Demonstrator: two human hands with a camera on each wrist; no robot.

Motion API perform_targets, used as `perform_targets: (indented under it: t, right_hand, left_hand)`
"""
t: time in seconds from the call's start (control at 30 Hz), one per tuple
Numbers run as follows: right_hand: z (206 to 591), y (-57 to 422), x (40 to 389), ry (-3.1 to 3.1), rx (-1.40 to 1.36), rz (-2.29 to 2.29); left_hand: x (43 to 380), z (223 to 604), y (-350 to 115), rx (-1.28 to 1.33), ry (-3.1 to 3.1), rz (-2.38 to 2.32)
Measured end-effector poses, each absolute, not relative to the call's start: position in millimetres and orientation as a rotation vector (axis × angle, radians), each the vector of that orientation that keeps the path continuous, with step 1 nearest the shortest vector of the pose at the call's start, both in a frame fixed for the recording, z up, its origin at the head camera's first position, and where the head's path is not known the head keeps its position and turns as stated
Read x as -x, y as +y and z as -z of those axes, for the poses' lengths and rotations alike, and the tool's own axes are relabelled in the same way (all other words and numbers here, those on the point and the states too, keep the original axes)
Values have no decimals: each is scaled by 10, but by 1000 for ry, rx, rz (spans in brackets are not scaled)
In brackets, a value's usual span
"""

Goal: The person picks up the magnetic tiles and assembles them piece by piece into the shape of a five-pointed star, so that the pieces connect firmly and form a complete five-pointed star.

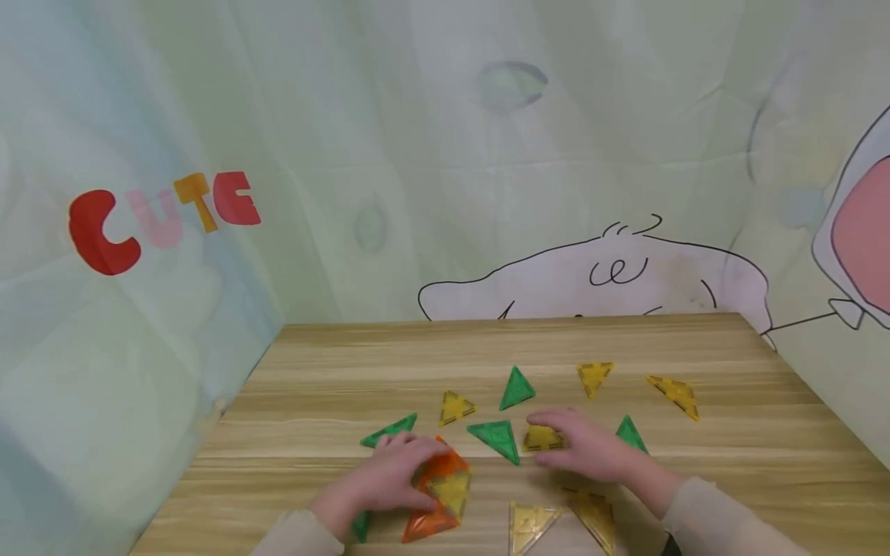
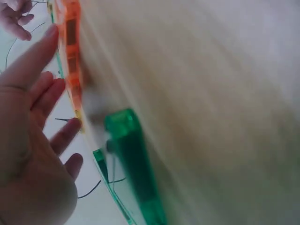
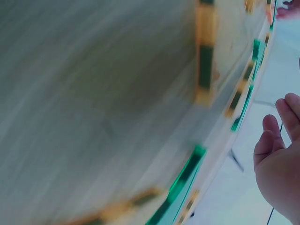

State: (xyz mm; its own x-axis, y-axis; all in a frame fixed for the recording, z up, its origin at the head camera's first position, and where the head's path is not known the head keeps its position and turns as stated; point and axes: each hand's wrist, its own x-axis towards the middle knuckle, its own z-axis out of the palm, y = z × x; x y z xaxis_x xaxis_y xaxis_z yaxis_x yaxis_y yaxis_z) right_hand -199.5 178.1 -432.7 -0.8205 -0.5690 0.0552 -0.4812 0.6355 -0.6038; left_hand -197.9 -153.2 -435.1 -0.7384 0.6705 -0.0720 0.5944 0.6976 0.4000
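My left hand (image 1: 385,475) spreads over a joined group of translucent magnetic tiles: an upper orange triangle (image 1: 448,462), a yellow triangle (image 1: 453,490) and a lower orange triangle (image 1: 429,523). In the left wrist view its fingers are loosely extended, one fingertip right at the orange tile edge (image 2: 71,42). My right hand (image 1: 580,446) reaches over a yellow triangle tile (image 1: 544,439), thumb and fingers apart on either side of it. The right wrist view shows the fingers fairly straight, holding nothing visible. Part of a green triangle (image 1: 360,527) shows below my left wrist.
Several loose triangles lie flat on the wooden table (image 1: 334,355): a green tile (image 1: 495,439) between the hands, a yellow tile (image 1: 456,408) and a green tile (image 1: 518,390) behind, a yellow tile (image 1: 674,394) at right, and yellow tiles (image 1: 531,525) in front. A printed curtain (image 1: 389,154) hangs behind.
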Motion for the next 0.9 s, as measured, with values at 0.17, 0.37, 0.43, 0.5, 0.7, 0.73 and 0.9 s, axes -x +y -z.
perform_targets:
  t: [0.17,0.37,0.43,0.5,0.7,0.73,0.9]
  right_hand:
    - [4293,1963,2002,2779,858,894]
    - [4282,2064,2005,2814,844,895]
    - [4303,2068,2016,2813,855,885]
    - [4334,2061,2038,2803,876,866]
    - [4399,1985,2119,2766,965,782]
    - [4405,1970,2134,2762,969,765]
    - [4421,1902,2207,2755,951,682]
  left_hand:
    - [2003,4335,-1475,-1068,2765,-348]
    - [2007,4326,-1446,-1124,2801,-290]
    - [2011,4332,-1484,-1154,2751,-350]
    - [2015,4337,-1522,-1186,2687,-391]
    - [2024,4336,-1530,-1262,2610,-356]
    - [2024,4336,-1520,-1262,2616,-344]
    - [2014,4335,-1474,-1222,2652,-319]
